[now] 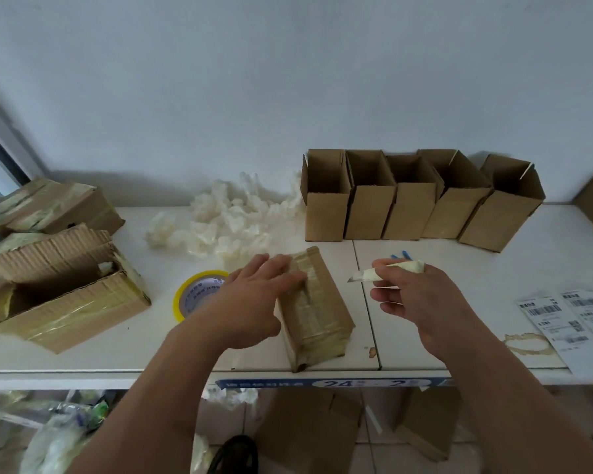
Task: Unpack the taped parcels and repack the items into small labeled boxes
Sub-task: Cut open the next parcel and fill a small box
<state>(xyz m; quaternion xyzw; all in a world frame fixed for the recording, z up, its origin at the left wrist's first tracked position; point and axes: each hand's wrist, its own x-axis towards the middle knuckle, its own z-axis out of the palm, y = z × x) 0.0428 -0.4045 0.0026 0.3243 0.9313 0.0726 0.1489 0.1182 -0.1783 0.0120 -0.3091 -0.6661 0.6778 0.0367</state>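
Your left hand (254, 295) lies flat with fingers spread against the upper left side of the brown cardboard parcel wrapped in clear yellowish tape (314, 309), which stands at the front edge of the white table (425, 343), just right of the yellow-rimmed roll of packing tape (194, 295). Your right hand (415, 302) pinches a small blade with a handle wrapped in pale tape (380, 273), its tip pointing at the parcel but apart from it.

Handling, as judged: the parcel looks stiff and light, and its glossy tape skin is likely slippery under a flat palm. Brace it on the long sides, low down, with the holding fingers out of the cutting line. Cut shallow along a seam, since the contents cannot be seen and may be fragile.

Five open brown cardboard boxes (415, 206) stand in a row against the back wall, touching one another. I cannot tell whether they carry labels. A sheet of white barcode labels (569, 319) lies at the right front corner. An opened, tape-covered carton (62, 295) sits at the left, with another taped carton (55, 206) behind it, and a heap of white crumpled padding (226, 220) lies between these and the row.

The tabletop is smooth, seamed down the middle and stained near the labels. The pale blue-grey wall (288, 80) behind is bare; more cartons sit beneath.
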